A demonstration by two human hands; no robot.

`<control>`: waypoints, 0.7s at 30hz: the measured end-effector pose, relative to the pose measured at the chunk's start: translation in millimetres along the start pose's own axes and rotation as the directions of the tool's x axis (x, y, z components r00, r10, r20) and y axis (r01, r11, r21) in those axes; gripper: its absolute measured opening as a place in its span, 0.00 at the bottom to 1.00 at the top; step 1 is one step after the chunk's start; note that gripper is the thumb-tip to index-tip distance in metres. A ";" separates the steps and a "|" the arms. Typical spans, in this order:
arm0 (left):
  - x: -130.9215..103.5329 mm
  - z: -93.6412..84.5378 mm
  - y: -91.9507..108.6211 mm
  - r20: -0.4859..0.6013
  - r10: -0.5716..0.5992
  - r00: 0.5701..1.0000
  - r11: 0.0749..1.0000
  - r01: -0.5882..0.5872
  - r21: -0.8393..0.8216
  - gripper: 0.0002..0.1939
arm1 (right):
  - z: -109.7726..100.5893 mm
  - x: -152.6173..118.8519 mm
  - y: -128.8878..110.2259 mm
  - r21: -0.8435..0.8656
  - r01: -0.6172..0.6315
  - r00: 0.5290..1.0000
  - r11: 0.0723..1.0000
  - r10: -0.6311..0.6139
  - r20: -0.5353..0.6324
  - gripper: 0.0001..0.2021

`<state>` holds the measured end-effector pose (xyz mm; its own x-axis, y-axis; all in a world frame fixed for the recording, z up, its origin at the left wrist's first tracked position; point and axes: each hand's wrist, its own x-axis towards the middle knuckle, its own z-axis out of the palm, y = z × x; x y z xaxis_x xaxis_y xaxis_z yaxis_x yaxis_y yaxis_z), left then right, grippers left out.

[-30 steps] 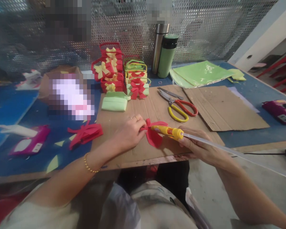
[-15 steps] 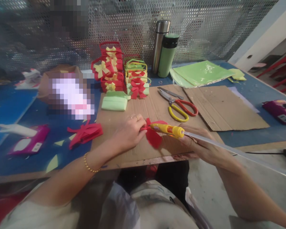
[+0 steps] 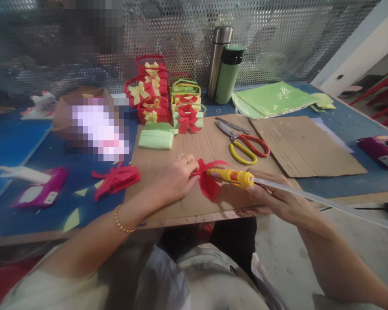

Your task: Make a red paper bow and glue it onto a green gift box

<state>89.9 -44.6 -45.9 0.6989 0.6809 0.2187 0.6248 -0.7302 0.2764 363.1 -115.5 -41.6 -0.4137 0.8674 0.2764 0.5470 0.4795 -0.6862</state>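
Observation:
My left hand (image 3: 179, 176) pinches a red paper bow (image 3: 208, 186) over a sheet of cardboard (image 3: 168, 211). In my right hand (image 3: 274, 193) is a yellow glue gun (image 3: 233, 177), with a long clear glue stick (image 3: 287, 191) running out of its back. The gun's nozzle points left, close beside the bow; whether it touches cannot be told. More red paper strips (image 3: 118, 178) lie in a pile left of my left wrist. Beyond my hands sits a pale green paper box (image 3: 157, 137). Scissors (image 3: 245, 146) with one red and one yellow handle lie on the cardboard.
Small red baskets (image 3: 151, 92) and green and yellow ones (image 3: 187, 112) with bows stand stacked at the back. Behind them are a steel flask (image 3: 217, 56) and a green bottle (image 3: 229, 77). Green sheets (image 3: 278, 99) lie at right, near another cardboard piece (image 3: 310, 148).
My right hand has drawn the glue gun slightly to the right, away from the middle of the bow. My left hand keeps its pinch in nearly the same place.

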 end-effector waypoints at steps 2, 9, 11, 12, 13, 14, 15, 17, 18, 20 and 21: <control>-0.2 -0.3 -0.1 0.008 -0.005 1.000 1.000 0.005 -0.006 0.04 | 1.9 2.1 -0.1 0.018 0.020 1.000 1.000 -0.020 -0.008 0.23; -0.5 -0.4 -0.9 0.001 0.002 1.000 1.000 -0.002 -0.019 0.03 | 8.9 3.6 2.8 0.014 0.028 0.999 1.000 -0.028 -0.018 0.23; -0.8 -0.1 -0.9 -0.003 0.005 1.000 1.000 -0.005 -0.021 0.03 | 8.6 2.1 3.7 0.003 0.028 0.999 1.000 -0.028 -0.028 0.23; -1.1 0.0 -0.9 -0.007 0.006 1.000 1.000 -0.006 -0.022 0.03 | 8.1 1.5 4.1 -0.001 0.027 0.999 1.000 -0.027 -0.028 0.22; -1.4 0.0 -0.9 -0.010 0.007 1.000 1.000 -0.007 -0.023 0.03 | 7.4 1.1 4.3 -0.005 0.026 0.999 1.000 -0.026 -0.026 0.22; -1.6 0.0 -0.9 -0.014 0.009 1.000 1.000 -0.009 -0.023 0.03 | 6.5 0.9 4.3 -0.008 0.026 0.999 1.000 -0.026 -0.022 0.22; -1.7 0.0 -0.9 -0.017 0.011 1.000 1.000 -0.011 -0.025 0.04 | 5.6 1.0 4.2 -0.010 0.029 0.999 1.000 -0.029 -0.016 0.22; -1.7 -0.2 -0.8 -0.018 0.012 1.000 0.999 -0.012 -0.032 0.04 | 3.5 1.4 3.4 -0.014 0.036 0.999 0.999 -0.036 -0.001 0.22; -1.5 -0.3 -0.7 -0.018 0.010 1.000 0.999 -0.011 -0.036 0.04 | 2.4 1.6 2.9 -0.019 0.041 0.999 0.999 -0.040 0.005 0.21; -1.0 -0.6 -0.5 -0.013 0.004 1.000 0.999 -0.005 -0.040 0.04 | 0.3 1.2 1.9 -0.035 0.047 0.999 0.998 -0.047 0.004 0.21; -0.8 -0.7 -0.4 -0.010 0.001 1.000 0.999 -0.001 -0.041 0.04 | -0.5 0.7 1.5 -0.043 0.048 0.999 0.998 -0.049 -0.005 0.21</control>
<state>88.9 -44.7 -45.5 0.6960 0.6807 0.2284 0.6090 -0.7282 0.3144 363.9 -114.0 -42.1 -0.4358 0.8438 0.3131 0.5575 0.5262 -0.6422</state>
